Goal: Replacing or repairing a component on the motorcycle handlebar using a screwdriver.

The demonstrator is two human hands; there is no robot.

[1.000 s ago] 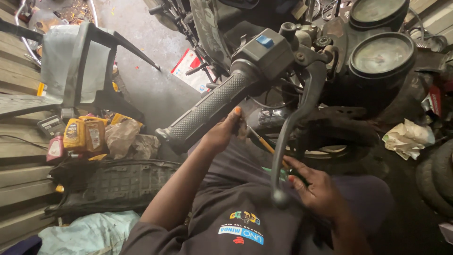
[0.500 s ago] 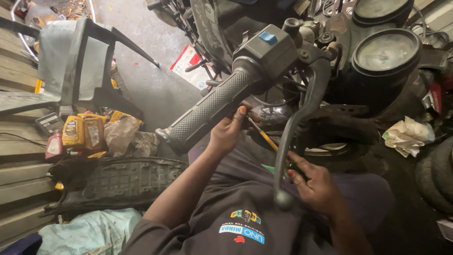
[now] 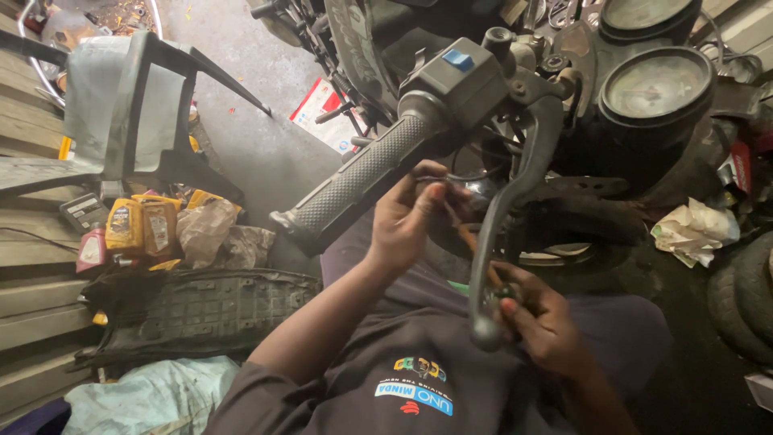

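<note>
grey concrete floor (image 3: pixel 266 153) fills the upper middle of the frame, stained and littered, with weathered wooden boards (image 3: pixel 32 266) stacked along the left edge. a dark plastic chair (image 3: pixel 129 105) stands in the upper left, and below it sit yellow oil bottles (image 3: pixel 145 227) beside crumpled brown paper (image 3: pixel 211 234); a ribbed black motorcycle seat (image 3: pixel 209 310) lies at lower left, pale cloth (image 3: pixel 145 399) beneath it. a crumpled white rag (image 3: pixel 694 229) rests at the right edge near a tyre (image 3: pixel 749 298).

the motorcycle handlebar crosses the centre: a knurled black rubber grip (image 3: pixel 354 177) runs down-left from a boxy switch housing (image 3: pixel 459 80) with a small blue button, and a curved metal lever (image 3: pixel 511 217) drops toward the lower middle. two round glass dials (image 3: pixel 656 84) sit at upper right.

the left hand (image 3: pixel 407 221) is raised at frame centre just under the grip, fingers curled and pinched on a thin dark cable (image 3: pixel 451 179). the right hand (image 3: pixel 543 318) sits lower right of centre, partly behind the lever's ball end, fingers closed around a screwdriver (image 3: pixel 475 246) with an orange-brown shaft that slants up toward the left hand. both forearms rise from a dark printed shirt (image 3: pixel 403 370) at the bottom of the frame
</note>
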